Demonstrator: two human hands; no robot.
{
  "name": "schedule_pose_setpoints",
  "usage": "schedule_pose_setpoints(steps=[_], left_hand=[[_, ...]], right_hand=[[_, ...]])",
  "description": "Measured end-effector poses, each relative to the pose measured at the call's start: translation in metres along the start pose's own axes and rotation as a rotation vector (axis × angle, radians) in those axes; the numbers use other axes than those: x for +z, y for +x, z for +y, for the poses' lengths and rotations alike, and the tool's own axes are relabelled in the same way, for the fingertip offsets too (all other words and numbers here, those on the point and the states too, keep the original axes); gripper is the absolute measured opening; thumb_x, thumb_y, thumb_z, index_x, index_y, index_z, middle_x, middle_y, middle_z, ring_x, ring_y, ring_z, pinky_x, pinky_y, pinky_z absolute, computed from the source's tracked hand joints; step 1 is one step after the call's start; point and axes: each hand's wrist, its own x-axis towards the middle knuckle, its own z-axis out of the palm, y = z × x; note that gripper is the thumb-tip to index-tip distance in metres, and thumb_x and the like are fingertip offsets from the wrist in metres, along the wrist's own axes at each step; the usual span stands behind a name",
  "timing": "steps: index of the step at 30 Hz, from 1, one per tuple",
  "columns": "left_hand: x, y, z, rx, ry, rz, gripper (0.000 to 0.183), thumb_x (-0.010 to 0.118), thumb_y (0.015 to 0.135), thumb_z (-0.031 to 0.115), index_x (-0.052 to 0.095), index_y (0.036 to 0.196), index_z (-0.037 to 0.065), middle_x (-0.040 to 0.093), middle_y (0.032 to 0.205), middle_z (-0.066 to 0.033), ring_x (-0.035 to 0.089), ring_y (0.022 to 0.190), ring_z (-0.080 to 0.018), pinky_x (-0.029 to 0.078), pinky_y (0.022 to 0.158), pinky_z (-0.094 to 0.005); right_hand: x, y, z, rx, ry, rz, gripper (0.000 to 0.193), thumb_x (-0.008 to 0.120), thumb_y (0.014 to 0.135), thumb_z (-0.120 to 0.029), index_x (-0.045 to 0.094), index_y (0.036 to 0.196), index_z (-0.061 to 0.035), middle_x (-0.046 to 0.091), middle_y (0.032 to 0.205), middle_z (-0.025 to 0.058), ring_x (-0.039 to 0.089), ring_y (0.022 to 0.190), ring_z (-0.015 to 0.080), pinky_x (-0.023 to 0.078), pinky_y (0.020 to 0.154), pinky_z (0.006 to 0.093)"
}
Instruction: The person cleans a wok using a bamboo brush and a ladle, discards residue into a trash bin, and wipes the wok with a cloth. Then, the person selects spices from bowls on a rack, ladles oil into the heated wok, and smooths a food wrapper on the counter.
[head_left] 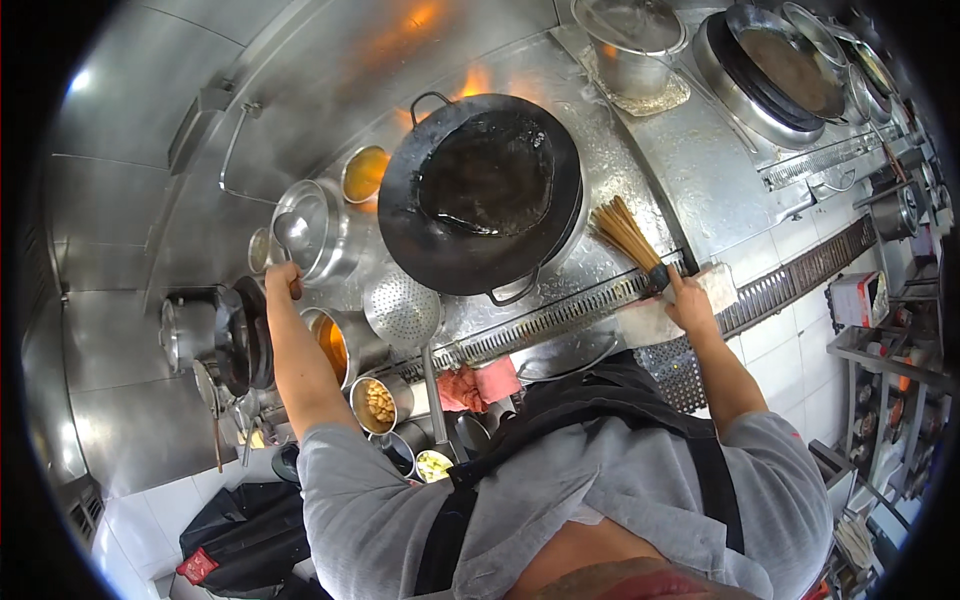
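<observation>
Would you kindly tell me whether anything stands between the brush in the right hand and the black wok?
Nothing visible does: the brush, held in the right hand, points toward the right side of the black wok, with only metal stovetop showing between.

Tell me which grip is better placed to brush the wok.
Probably the right grip: it already holds the brush, close beside the wok. The left grip is on the wok's other side, near the ladle.
</observation>
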Motion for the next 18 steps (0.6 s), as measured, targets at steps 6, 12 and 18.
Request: schedule_pose_setpoints(steps=[6, 12, 18], left_hand=[[0.061, -0.007, 0.018, -0.130, -1.229, -0.274, 0.011, 0.063, 0.076, 0.005, 0.054, 0.070, 0.002, 0.053, 0.059, -0.0094, 0.051, 0.046, -0.0164, 0.042, 0.039, -0.0243], [0.009, -0.039, -0.004, -0.114, -1.464, -0.400, 0.010, 0.060, 0.077, 0.001, 0.051, 0.075, 0.001, 0.054, 0.063, -0.0100, 0.053, 0.049, -0.0152, 0.043, 0.039, -0.0192], [-0.050, -0.081, 0.043, 0.186, -0.249, 0.115, 0.014, 0.062, 0.072, 0.013, 0.063, 0.075, -0.001, 0.064, 0.070, -0.0180, 0.063, 0.064, -0.0315, 0.051, 0.059, -0.0421]], right_hand=[[-0.086, -0.011, -0.016, 0.311, 0.535, 0.072, 0.056, 0.067, 0.071, -0.019, 0.057, 0.124, -0.0016, 0.068, 0.088, 0.0184, 0.065, 0.072, 0.0258, 0.051, 0.064, 0.0344], [-0.120, 0.064, -0.026, 0.140, 0.556, 0.228, 0.056, 0.064, 0.072, -0.020, 0.058, 0.124, -0.0026, 0.068, 0.084, 0.0179, 0.065, 0.072, 0.0239, 0.051, 0.065, 0.0336], [-0.109, 0.131, -0.081, 0.029, 0.081, 0.238, 0.039, 0.062, 0.077, -0.019, 0.062, 0.115, -0.0064, 0.064, 0.093, 0.0277, 0.061, 0.091, 0.0427, 0.050, 0.079, 0.0490]])
